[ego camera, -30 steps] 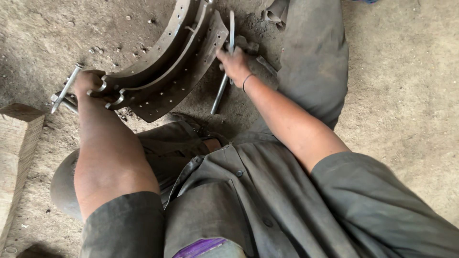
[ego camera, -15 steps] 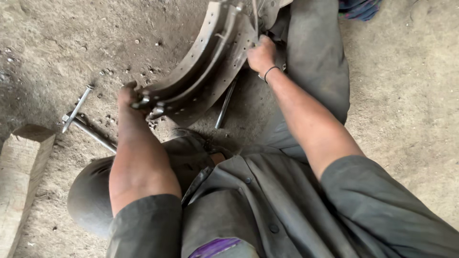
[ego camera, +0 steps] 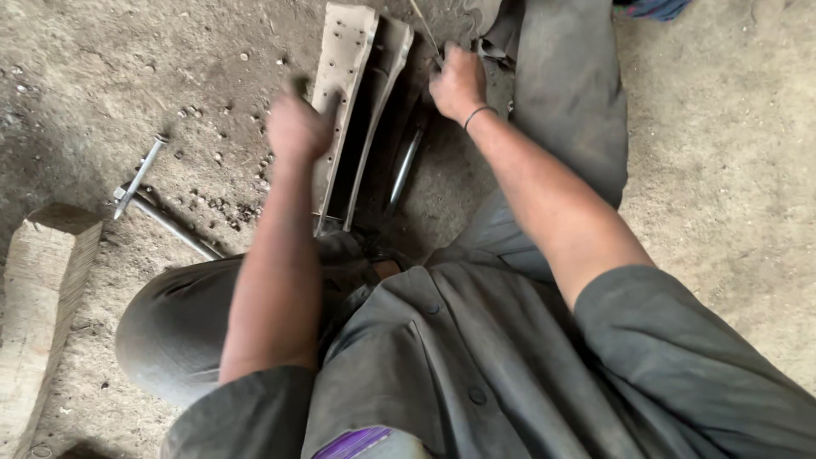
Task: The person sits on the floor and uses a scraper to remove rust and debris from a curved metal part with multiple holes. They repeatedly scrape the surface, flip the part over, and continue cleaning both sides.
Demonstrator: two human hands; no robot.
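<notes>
A: What surface was seen?

B: A dusty grey dirt floor (ego camera: 722, 170) was shown from above, strewn with small pebbles. A pale wooden block (ego camera: 38, 297) was placed at the lower left, and a long steel rod with a cross-pin (ego camera: 161, 219) was laid near it.

A: Where was the main object?

B: A curved, rusty grey metal brake shoe with drilled holes (ego camera: 347, 102) was stood on edge on the floor, just ahead of the grey-trousered knees.

A: How were the hands positioned?

B: The left hand (ego camera: 297, 127) was blurred; its fingers were curled against the shoe's left rim, though a firm grip could not be confirmed. The right hand (ego camera: 457, 81) was closed around a thin metal tool (ego camera: 425, 34) at the shoe's upper right edge. A dark metal bar (ego camera: 405, 166) was seen lying beneath that wrist.
</notes>
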